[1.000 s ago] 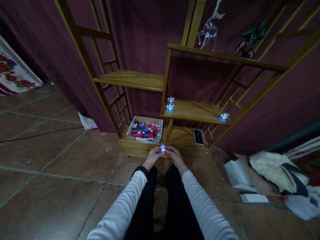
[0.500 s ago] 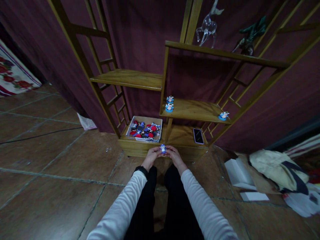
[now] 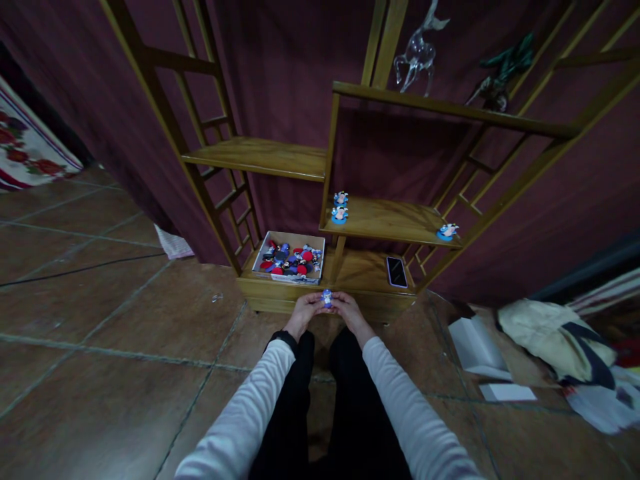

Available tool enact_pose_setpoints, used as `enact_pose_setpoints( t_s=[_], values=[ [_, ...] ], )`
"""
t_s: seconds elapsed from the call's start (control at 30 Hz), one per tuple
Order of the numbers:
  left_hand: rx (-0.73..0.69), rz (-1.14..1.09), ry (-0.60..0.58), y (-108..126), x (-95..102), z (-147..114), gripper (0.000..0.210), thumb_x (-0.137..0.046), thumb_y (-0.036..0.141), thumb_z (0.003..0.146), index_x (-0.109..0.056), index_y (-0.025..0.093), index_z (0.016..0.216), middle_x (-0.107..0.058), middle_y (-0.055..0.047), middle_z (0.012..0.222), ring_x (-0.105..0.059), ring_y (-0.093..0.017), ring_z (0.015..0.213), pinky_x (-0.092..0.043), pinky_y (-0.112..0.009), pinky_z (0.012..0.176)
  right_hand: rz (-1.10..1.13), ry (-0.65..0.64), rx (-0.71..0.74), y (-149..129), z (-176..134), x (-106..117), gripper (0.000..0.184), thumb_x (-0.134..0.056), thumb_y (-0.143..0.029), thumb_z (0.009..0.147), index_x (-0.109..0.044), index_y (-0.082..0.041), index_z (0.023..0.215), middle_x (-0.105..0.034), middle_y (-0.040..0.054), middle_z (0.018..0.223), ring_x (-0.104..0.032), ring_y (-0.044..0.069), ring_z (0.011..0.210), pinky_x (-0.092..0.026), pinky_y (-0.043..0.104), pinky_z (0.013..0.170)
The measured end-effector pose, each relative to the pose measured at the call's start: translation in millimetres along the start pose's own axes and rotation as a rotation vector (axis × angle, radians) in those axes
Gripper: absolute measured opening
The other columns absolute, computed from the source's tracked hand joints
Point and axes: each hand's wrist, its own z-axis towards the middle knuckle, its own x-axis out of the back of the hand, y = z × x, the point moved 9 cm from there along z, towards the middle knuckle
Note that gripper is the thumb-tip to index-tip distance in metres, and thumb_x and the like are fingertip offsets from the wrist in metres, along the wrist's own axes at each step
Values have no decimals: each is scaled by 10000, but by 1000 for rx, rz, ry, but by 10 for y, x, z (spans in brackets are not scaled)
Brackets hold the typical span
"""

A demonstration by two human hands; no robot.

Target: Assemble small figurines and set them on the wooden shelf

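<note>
A small purple-and-white figurine [image 3: 327,298] is pinched between my two hands, upright in front of the cabinet's low base. My left hand [image 3: 303,313] grips it from the left, my right hand [image 3: 350,309] from the right, fingertips closed on its sides. Just beyond my left hand, an open cardboard box [image 3: 258,261] on the bottom shelf holds a jumble of figurines with red, black and purple parts. Two blue-based figurines, one [image 3: 339,215] in front of the other [image 3: 341,199], stand at the left end of the middle shelf [image 3: 387,220]. Another figurine [image 3: 447,231] stands at its right end.
A phone [image 3: 397,272] lies on the bottom shelf at right. Higher up are a clear glass horse [image 3: 418,53] and a dark green ornament [image 3: 507,67]. On the floor to the right are white boxes [image 3: 477,347] and a cream bag [image 3: 550,333]. A black cable [image 3: 85,268] crosses the tiles at left.
Almost nothing differs. The view has shifted very slightly, and both hands still hold the figurine in the same place.
</note>
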Motion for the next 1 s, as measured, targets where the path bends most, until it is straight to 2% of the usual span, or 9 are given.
enact_pose_setpoints(
  t_s=[0.2, 0.43, 0.7, 0.87, 1.0],
  values=[
    [-10, -4, 43, 0, 37, 10, 308, -767, 198, 591, -660, 80, 855, -681, -85, 776, -643, -138, 656, -537, -291, 702, 7, 20, 7, 53, 46, 21, 281, -721, -327, 539, -613, -173, 747, -616, -20, 693, -556, 91, 565, -472, 248, 581],
    [15, 12, 29, 27, 6, -23, 202, -701, 165, 670, -665, 92, 856, -683, -90, 797, -644, -140, 698, -527, -301, 748, -8, 19, 6, 38, 33, 13, 272, -710, -326, 555, -620, -170, 759, -612, -15, 694, -557, 90, 577, -472, 240, 589],
    [54, -22, 62, -3, 30, -14, 118, -668, 113, 697, -667, 91, 813, -681, -83, 765, -640, -122, 671, -526, -251, 718, -41, 31, 10, 5, 4, 2, 310, -713, -356, 560, -629, -178, 799, -628, -8, 723, -553, 90, 577, -468, 239, 588],
    [66, -66, 80, -6, 45, -22, 177, -688, 111, 682, -668, 91, 857, -682, -84, 757, -644, -123, 659, -528, -241, 705, -62, 22, 11, 1, 5, 4, 316, -718, -367, 567, -634, -189, 814, -641, -1, 773, -557, 90, 593, -465, 230, 587],
    [65, -88, 68, -12, 50, -19, 209, -699, 184, 690, -667, 80, 868, -683, -104, 770, -647, -138, 667, -535, -249, 680, -56, 29, 7, 26, 24, 26, 338, -725, -372, 556, -634, -191, 826, -645, 6, 805, -561, 95, 608, -465, 228, 583]
  ],
)
